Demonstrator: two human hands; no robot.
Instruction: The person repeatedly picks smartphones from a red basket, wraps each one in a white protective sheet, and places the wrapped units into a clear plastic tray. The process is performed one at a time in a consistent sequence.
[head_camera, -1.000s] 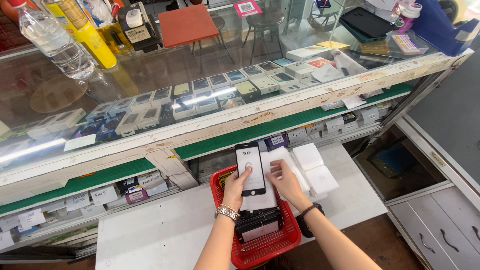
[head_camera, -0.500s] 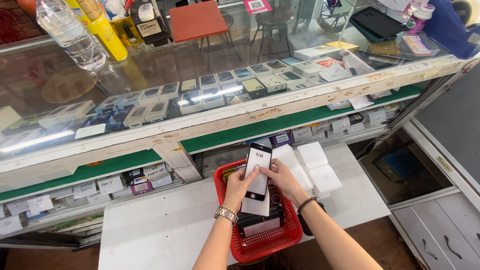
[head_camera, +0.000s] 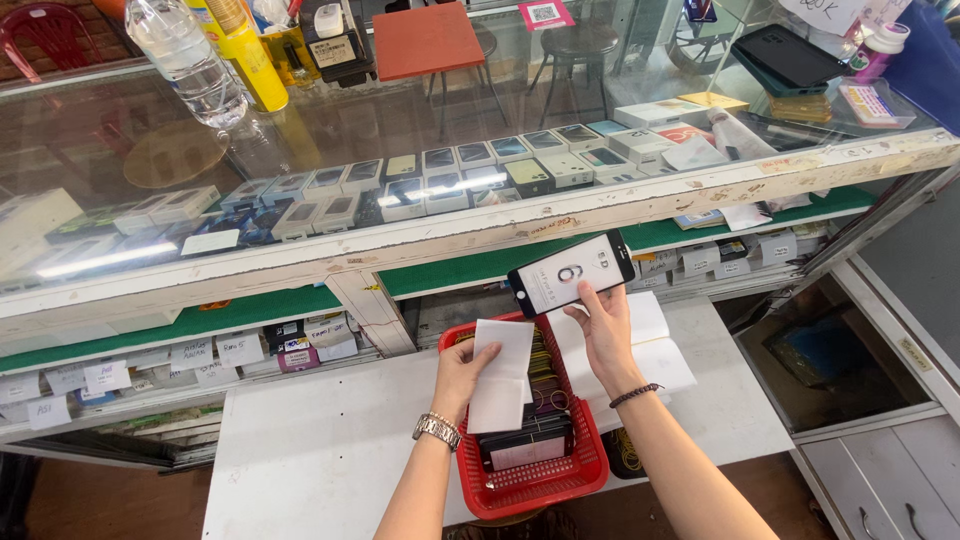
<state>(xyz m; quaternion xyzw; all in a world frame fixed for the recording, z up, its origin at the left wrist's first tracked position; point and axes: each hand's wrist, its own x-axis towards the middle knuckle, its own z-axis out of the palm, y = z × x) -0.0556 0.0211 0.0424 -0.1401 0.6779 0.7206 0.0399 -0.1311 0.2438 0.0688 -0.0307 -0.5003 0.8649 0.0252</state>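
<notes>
My right hand (head_camera: 606, 330) holds up a black-framed phone screen protector (head_camera: 570, 274), turned sideways, over the back of a red plastic basket (head_camera: 577, 470). My left hand (head_camera: 464, 372), with a metal watch on its wrist, holds a white paper sleeve (head_camera: 502, 375) above the basket's left side. Inside the basket stands a row of dark flat packs (head_camera: 527, 446). The basket rests on a white pull-out shelf (head_camera: 320, 450) under a glass display counter (head_camera: 420, 150).
Small phone boxes (head_camera: 440, 175) line the counter's inside shelf. A water bottle (head_camera: 187, 55) and a yellow bottle (head_camera: 243, 50) stand on the glass at back left. White boxes (head_camera: 655, 345) lie right of the basket. An open cabinet (head_camera: 830, 355) sits at right.
My two hands have come apart: the right lifted the screen protector up and turned it sideways, and the left kept the white sleeve. The view shifted slightly to the left.
</notes>
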